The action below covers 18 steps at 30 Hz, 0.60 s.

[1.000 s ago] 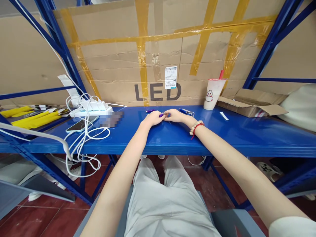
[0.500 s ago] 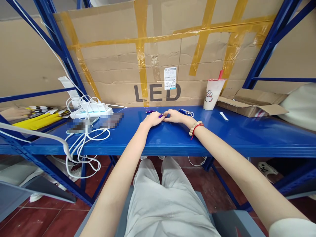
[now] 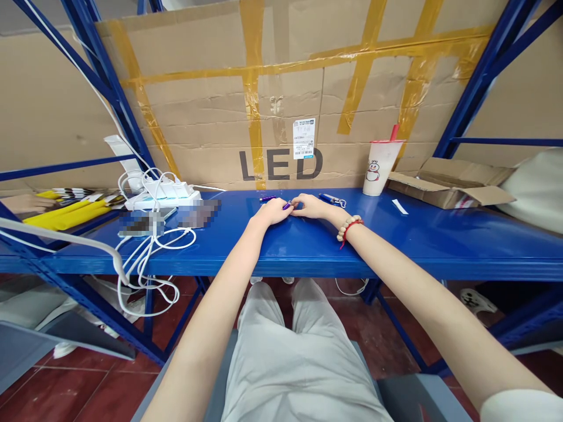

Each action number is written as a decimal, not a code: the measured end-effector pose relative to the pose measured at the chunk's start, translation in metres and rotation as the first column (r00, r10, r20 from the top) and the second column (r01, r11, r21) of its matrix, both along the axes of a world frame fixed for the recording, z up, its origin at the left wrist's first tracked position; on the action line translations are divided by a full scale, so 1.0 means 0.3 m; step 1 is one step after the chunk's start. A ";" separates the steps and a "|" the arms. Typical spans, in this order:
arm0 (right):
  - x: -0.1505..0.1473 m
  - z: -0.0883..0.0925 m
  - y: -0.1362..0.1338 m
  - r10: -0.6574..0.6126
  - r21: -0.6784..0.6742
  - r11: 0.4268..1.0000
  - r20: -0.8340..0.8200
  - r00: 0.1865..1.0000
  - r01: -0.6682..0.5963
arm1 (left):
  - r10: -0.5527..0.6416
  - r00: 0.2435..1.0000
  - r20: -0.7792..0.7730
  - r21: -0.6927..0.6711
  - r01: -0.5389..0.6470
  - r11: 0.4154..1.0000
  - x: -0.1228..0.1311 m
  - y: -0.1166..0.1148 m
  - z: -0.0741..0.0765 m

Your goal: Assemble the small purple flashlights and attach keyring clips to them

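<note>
Both of my hands meet over the blue tabletop (image 3: 303, 240). My left hand (image 3: 273, 212) is closed round a small, shiny purple piece (image 3: 287, 206) with a silvery metal end, and most of it is hidden by the fingers. On the other side, the thumb and forefinger of my right hand (image 3: 311, 206) pinch together at the metal end of that piece. Just beyond my left hand lies another slim purple piece (image 3: 267, 199). A blue piece with a metal clasp (image 3: 332, 200) rests behind my right wrist, which wears a beaded bracelet (image 3: 349, 227).
A white drink cup (image 3: 382, 168) with a red straw stands at the back right, near a strip of white paper (image 3: 400, 206) and an open cardboard box (image 3: 451, 181). On the left are a power strip (image 3: 162, 200), tangled white cables (image 3: 147, 258) and yellow packets (image 3: 70, 214). Behind stands a taped cardboard sheet (image 3: 202, 129).
My hands and the purple piece hold almost the same pose. At the far left, another person's hand by the yellow packets has shifted slightly.
</note>
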State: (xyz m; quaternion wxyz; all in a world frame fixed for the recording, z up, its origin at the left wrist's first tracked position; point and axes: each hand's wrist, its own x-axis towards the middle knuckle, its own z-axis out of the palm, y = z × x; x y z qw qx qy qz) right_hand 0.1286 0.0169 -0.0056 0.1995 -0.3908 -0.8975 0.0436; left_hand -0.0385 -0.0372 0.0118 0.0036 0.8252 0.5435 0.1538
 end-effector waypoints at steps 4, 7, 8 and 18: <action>0.004 -0.004 -0.005 -0.008 0.034 0.999 -0.026 1.000 0.008 | 0.008 1.000 -0.021 0.000 -0.008 1.000 0.001 0.004 -0.001; 0.006 -0.007 -0.008 -0.022 0.018 1.000 -0.034 0.999 0.023 | -0.005 0.999 -0.039 0.021 0.006 1.000 -0.001 0.012 -0.006; 0.007 -0.008 -0.006 -0.027 0.012 1.000 -0.031 0.999 0.028 | -0.008 0.999 -0.036 0.026 0.009 1.000 -0.002 0.014 -0.007; 0.001 -0.004 0.020 -0.007 0.006 1.000 0.031 1.000 0.007 | -0.007 1.000 0.021 0.020 0.006 1.000 -0.004 0.019 -0.007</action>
